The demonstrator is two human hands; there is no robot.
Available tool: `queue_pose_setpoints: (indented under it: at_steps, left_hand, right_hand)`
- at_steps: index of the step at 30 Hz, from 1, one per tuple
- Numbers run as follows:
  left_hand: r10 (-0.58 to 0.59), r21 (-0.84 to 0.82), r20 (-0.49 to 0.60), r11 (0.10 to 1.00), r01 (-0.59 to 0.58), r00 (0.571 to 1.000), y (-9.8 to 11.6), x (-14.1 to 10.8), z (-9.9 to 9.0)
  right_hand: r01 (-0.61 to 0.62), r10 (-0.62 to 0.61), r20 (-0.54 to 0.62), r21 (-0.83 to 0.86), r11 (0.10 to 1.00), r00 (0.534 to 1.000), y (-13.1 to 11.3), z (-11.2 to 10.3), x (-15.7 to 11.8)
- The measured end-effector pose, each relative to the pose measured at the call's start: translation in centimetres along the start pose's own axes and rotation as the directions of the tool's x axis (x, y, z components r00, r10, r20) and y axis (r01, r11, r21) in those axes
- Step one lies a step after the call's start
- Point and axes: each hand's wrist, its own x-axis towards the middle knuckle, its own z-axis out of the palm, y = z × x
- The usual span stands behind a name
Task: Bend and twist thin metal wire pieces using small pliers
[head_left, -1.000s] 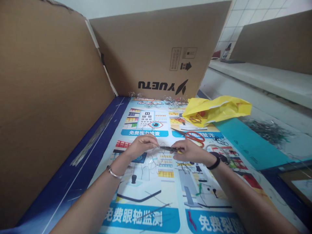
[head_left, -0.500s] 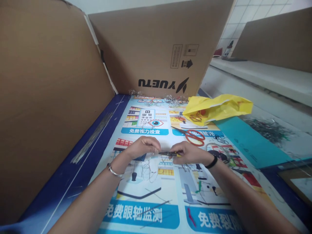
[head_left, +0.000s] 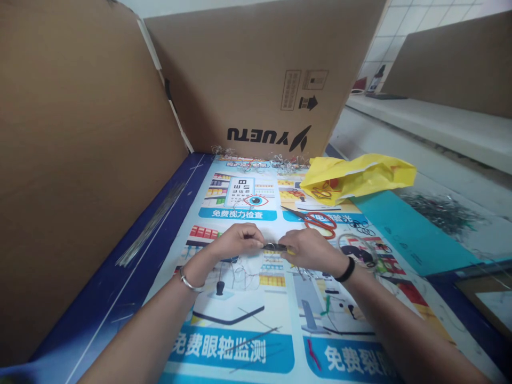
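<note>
Relative to the earlier frames, the right hand (head_left: 306, 249) has rolled further over the pliers (head_left: 275, 247), and a small loop of wire (head_left: 272, 244) now shows at their nose. Nearest the body, a red strip (head_left: 314, 354) and loose thin wires (head_left: 256, 340) lie on the printed sheet (head_left: 280, 320) between the forearms. A green strip (head_left: 327, 305) lies closer to the right hand.

Both hands are above the sheet, facing each other. Left hand (head_left: 242, 240): fingertips pinched on the wire at the tip of the pliers. Right hand: closed around the handles. Jaw opening cannot be determined. The wire is thin and silvery, located between the hands; its free strands are hard to trace against the print below. The pliers have a dark nose and yellow on the grip, mostly covered by the fingers.

Right of the right hand are a coil (head_left: 374, 253) and several black rings (head_left: 363, 228). Scissors (head_left: 320, 224) with orange handles lie just beyond the right hand, blades pointing left. Left of the left hand is a bundle of straight wires (head_left: 150, 225). Farther out are a yellow bag (head_left: 364, 178), a blue-green board (head_left: 416, 232), a wire pile (head_left: 440, 213), and tangled scraps (head_left: 286, 163) along the upright cardboard (head_left: 256, 80).
</note>
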Motion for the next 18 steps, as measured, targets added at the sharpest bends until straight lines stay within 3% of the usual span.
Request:
queue_pose_setpoints:
  at_steps: [2, 5, 11, 14, 18]
  left_hand:
    - [-0.042, -0.023, -0.039, 0.999, 0.041, 0.998, -0.2, 0.0, 0.2]
    - [-0.104, -0.107, -0.078, 0.99, 0.095, 0.992, -0.5, 0.1, 0.2]
    - [-0.089, -0.275, -0.067, 0.959, 0.067, 0.994, -0.6, 0.0, 0.2]
    - [-0.08, -0.357, -0.035, 0.932, 0.063, 0.996, -0.6, -0.1, 0.4]
    - [-0.077, -0.439, 0.041, 0.894, 0.087, 0.996, -0.8, -0.3, 0.6]
  right_hand:
    - [-0.011, 0.011, 0.0, 0.008, 1.0, 1.0, 0.1, 0.3, 0.1]
    - [-0.009, -0.003, 0.06, 0.196, 0.981, 0.998, 0.7, 0.7, 0.2]
    - [-0.128, -0.035, 0.241, 0.624, 0.771, 0.97, 1.5, 0.4, 0.1]
    - [-0.177, -0.061, 0.305, 0.694, 0.698, 0.951, 1.5, 0.2, -0.1]
    - [-0.141, -0.124, 0.308, 0.709, 0.69, 0.943, 1.1, 0.1, -0.2]
